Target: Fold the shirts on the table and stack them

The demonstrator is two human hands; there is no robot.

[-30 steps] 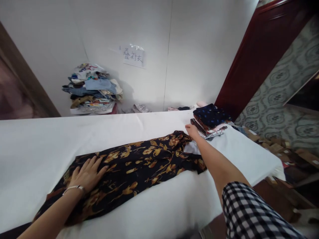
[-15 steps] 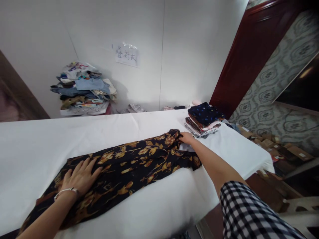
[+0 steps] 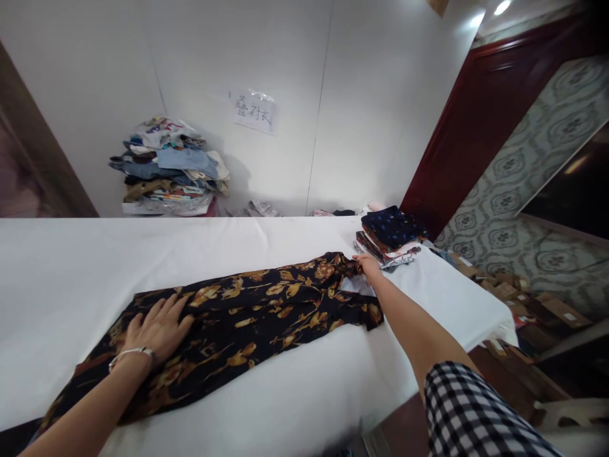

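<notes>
Hiding parts of floral fabric [image 3: 271,308], both hands [image 3: 158,327], left forearm [image 3: 90,403] cut off

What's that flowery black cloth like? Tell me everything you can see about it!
The flowery black cloth has golden-brown flowers and leaves. It looks thin and soft, with some creases. It lies lengthwise across the white table cover, bunched at its right end. The left hand rests flat on it; the right hand is at the bunched end, its grip unclear.

The left hand [image 3: 159,327] and forearm [image 3: 98,406] hide part of a floral garment [image 3: 257,311], while beyond the table's [image 3: 457,298] right edge boxes [image 3: 566,310] are blurred and a dark screen [image 3: 578,187] cropped.
</notes>
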